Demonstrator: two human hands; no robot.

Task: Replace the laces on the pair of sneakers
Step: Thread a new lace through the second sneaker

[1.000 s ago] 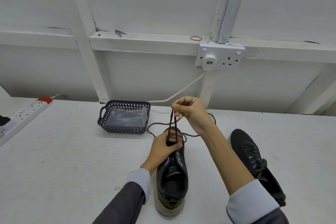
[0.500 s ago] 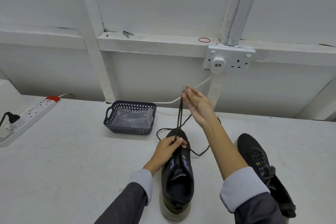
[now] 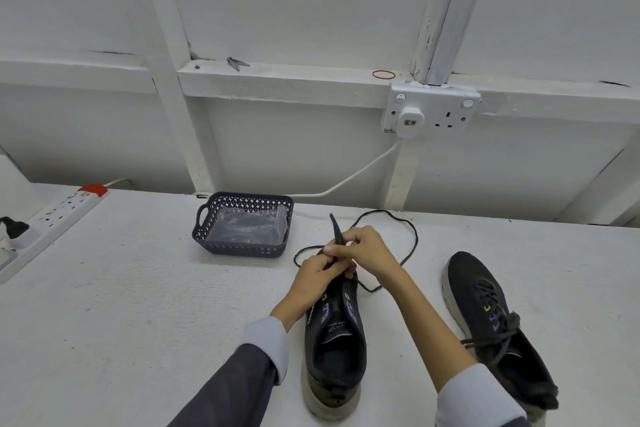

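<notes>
Sneaker (image 3: 335,340) sits mid-table (image 3: 138,305), upright on its sole. Long axis runs near-to-far: heel toward the camera, toe toward the wall. Eyelets in view are unlaced, tongue exposed.

Both hands meet over the toe end of the eyelet row. Left hand (image 3: 320,276) has its fingers curled and pinches the dark lace (image 3: 410,246) right at the shoe. Right hand (image 3: 369,250) is also curled, pinching the same lace just beyond it. One lace end pokes up and away from between the hands. The rest lies in a loose loop on the table past the toe, to the right.

Second sneaker (image 3: 495,329) is well to the right, laced and tied, toe also pointing away, axis slightly angled.

Dark basket (image 3: 242,248) with clear plastic inside sits far-left of the toe. Power strip (image 3: 59,218) lies at the left edge.
</notes>
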